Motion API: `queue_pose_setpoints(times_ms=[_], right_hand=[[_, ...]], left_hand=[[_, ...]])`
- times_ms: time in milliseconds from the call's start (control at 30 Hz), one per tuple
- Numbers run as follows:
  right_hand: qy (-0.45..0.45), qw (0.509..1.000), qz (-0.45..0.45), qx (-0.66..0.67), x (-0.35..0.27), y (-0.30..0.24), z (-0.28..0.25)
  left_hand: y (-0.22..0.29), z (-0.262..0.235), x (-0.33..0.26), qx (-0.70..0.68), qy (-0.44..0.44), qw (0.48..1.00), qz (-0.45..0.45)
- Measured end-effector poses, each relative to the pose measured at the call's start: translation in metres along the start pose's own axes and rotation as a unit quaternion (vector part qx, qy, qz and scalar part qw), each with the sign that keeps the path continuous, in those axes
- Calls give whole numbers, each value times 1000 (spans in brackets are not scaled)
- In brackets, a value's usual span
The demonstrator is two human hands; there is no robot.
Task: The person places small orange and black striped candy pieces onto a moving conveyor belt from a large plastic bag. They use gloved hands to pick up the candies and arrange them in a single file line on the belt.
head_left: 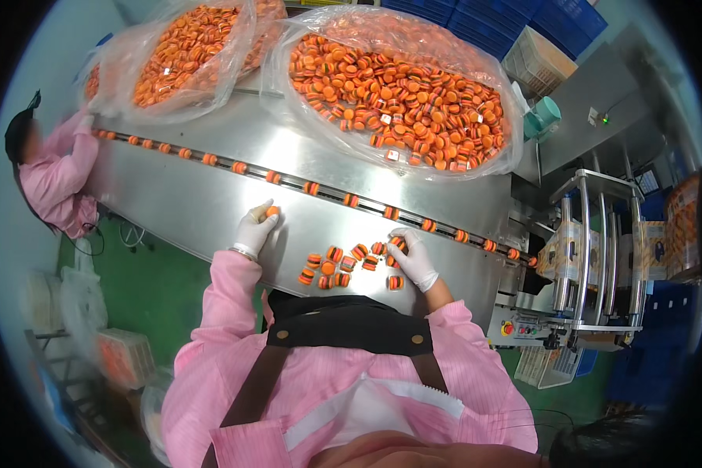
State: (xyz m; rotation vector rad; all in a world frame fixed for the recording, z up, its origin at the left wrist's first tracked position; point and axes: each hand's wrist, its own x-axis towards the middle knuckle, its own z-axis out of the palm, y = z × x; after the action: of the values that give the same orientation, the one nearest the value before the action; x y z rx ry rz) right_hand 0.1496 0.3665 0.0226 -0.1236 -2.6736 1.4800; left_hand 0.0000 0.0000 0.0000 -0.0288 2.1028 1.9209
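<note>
My left hand (255,232), in a white glove, pinches a small burger-shaped candy (272,211) between thumb and fingers, just on my side of the conveyor track. Also gloved in white, my right hand (415,261) has its fingers closed round another burger-shaped candy (398,242) at the right end of a loose group. Several layered orange, red and dark-green candies (346,264) lie scattered on the steel table between my hands, some on their sides. Spaced candies (311,188) sit in a row along the narrow conveyor track (331,194), beyond both hands.
Large clear bags of candies (413,93) (183,54) rest on the steel table (171,187) behind the track. At the right stands a packaging machine (593,257) with rollers and printed film. A co-worker in pink (58,171) is at the track's far left end. Blue crates (507,27) are stacked behind.
</note>
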Motion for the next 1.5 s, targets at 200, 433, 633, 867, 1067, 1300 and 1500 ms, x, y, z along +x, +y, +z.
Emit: queue_pose_setpoints(times_ms=[200, 433, 633, 867, 1067, 1300, 1500], right_hand=[[12, 998, -66, -3, -4, 1, 11], [51, 998, -33, 30, -6, 13, -7], [88, 993, -63, -52, 37, 15, -51], [105, 934, -119, -320, 98, 11, -63], [49, 927, -27, -370, 111, 26, -48], [59, 914, -29, -401, 124, 17, -49], [37, 924, -32, -379, 135, 22, -61]], left_hand=[[10, -6, -19, 405, 64, 889, 201], [52, 18, -20, 401, 125, 870, 258], [40, 28, -8, 440, 126, 845, 277], [20, 9, -34, 437, 190, 838, 263], [64, 18, -29, 489, 149, 794, 328], [146, 110, 117, 521, -105, 688, 493], [162, 115, 218, 703, -252, 627, 223]])
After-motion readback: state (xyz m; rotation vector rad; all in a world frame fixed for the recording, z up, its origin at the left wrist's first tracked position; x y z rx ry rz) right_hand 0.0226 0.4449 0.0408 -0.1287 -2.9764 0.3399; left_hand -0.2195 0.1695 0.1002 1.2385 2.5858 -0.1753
